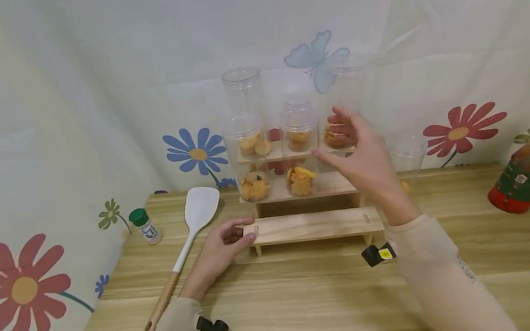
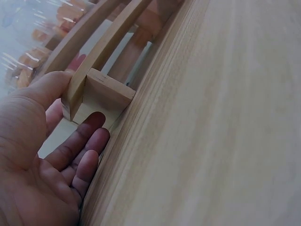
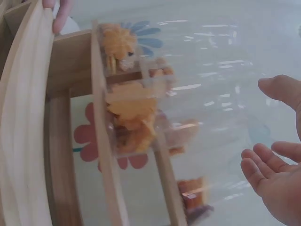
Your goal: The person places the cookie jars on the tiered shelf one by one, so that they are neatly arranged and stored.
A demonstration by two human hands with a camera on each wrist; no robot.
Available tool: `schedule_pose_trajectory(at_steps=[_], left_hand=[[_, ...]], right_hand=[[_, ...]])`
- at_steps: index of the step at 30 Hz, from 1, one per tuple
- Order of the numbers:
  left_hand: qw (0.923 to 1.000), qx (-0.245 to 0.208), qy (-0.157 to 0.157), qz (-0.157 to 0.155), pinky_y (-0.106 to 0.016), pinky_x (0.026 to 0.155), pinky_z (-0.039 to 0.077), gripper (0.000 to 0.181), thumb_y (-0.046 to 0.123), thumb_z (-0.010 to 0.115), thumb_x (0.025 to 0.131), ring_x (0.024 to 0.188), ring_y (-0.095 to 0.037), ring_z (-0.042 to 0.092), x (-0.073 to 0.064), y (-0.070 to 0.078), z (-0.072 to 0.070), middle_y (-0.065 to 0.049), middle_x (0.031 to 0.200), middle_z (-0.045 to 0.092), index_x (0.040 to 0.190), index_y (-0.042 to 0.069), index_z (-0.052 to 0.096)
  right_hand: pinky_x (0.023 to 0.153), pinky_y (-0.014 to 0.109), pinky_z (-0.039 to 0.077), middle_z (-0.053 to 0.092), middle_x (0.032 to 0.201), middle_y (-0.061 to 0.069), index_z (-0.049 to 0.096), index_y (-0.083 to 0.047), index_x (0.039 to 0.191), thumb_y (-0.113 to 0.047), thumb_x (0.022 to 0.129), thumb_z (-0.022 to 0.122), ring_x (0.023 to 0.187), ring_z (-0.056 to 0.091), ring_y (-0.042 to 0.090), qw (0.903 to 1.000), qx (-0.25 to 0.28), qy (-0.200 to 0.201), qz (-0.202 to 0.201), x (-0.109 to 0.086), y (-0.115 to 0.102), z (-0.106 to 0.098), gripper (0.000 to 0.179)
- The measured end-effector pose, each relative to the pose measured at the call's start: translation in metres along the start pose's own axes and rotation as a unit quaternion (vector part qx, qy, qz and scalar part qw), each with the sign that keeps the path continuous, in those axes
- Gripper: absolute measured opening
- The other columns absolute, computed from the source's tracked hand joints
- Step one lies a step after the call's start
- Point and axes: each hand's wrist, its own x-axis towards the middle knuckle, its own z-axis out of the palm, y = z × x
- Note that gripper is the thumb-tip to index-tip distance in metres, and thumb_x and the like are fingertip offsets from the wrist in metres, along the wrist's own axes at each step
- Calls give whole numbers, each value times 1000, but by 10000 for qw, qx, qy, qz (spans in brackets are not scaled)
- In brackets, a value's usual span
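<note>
A three-tier wooden stand (image 1: 314, 225) is on the table, its low front step the nearest tier. My left hand (image 1: 218, 251) pinches the left end of that step, thumb on one side and index finger behind; the other fingers (image 2: 77, 143) are loosely bent below. Clear jars of cookies line the tiers, two of them, a left jar (image 1: 252, 181) and a middle jar (image 1: 303, 174), on the middle tier. Above the right end of that tier, my right hand (image 1: 366, 160) is raised with thumb and fingers spread, holding nothing. It partly hides a back-row jar (image 1: 347, 80).
Another clear jar (image 1: 408, 154) is beyond the right forearm. At the right edge stands a red sauce bottle (image 1: 525, 174) with an orange cap. A white spatula (image 1: 200, 208) and a green-lidded shaker (image 1: 145, 227) are on the left. Patterned cloth (image 1: 83, 100) hangs behind.
</note>
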Motion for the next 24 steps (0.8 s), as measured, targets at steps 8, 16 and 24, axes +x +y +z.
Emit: schedule_pose_trajectory(at_steps=[8, 16, 24], left_hand=[[10000, 25, -4, 30, -28, 88, 56, 39, 24, 80, 106, 102, -25, 72, 1, -1, -1, -12, 114, 79, 144, 16, 74], [10000, 83, 16, 25, -28, 90, 57, 39, 25, 81, 106, 104, -25, 72, 0, -3, -2, -11, 115, 79, 144, 16, 75], [10000, 87, -15, 28, -29, 90, 57, 40, 25, 81, 106, 105, -25, 72, 1, -3, -1, -11, 117, 79, 144, 17, 74]], right_hand=[[126, 37, 42, 56, 165, 10, 42, -11, 171, -8, 91, 94, 151, 55, 28, 9985, -160, 487, -172, -21, 3, -46, 96], [128, 30, 37, 50, 172, 7, 39, -17, 174, -15, 92, 94, 157, 49, 29, 9946, -561, 777, 398, -38, 31, -88, 99], [134, 42, 29, 38, 180, 3, 29, -21, 178, -31, 98, 90, 164, 38, 30, 9866, -773, 870, 1140, -45, 63, -111, 102]])
